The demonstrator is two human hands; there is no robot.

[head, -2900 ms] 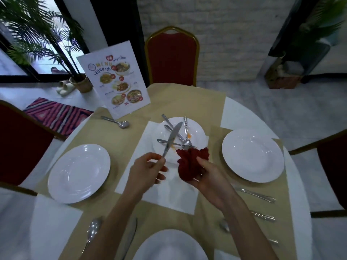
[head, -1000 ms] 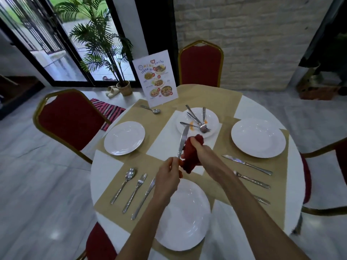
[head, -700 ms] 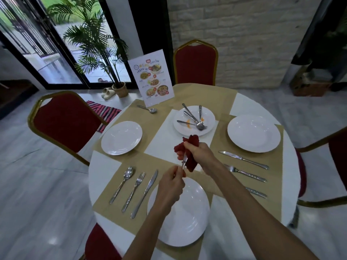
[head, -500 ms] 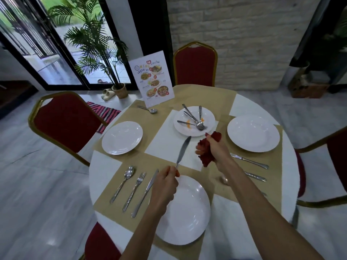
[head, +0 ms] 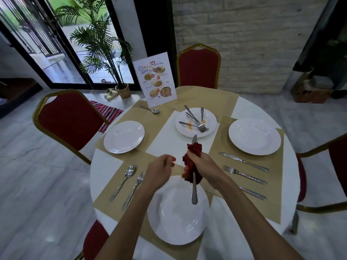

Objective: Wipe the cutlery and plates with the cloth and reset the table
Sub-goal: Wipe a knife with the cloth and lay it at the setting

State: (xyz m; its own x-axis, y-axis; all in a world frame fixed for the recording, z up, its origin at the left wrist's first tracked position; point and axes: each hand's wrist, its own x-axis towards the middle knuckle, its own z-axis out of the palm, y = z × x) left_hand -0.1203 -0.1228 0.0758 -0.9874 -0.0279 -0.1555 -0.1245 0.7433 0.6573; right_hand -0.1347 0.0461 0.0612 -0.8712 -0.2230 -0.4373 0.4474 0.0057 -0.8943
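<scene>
So the right hand (head: 201,164) is clamped around a bunched-up red cloth (head: 191,166) with a knife (head: 194,190) running through it. The blade tip pokes out the top and the handle hangs over the near plate (head: 176,222). The left hand (head: 160,170) sits just beside it, fingers curled in, gripping nothing. On the round table (head: 105,166), a spoon (head: 124,178) and fork (head: 134,185) lie side by side left of that plate. The middle plate (head: 195,136) has orange smears and a little pile of cutlery (head: 197,121) on it. There's a clean left plate (head: 124,136), a clean right plate (head: 254,136), and a menu card (head: 155,84) standing at the far side.
</scene>
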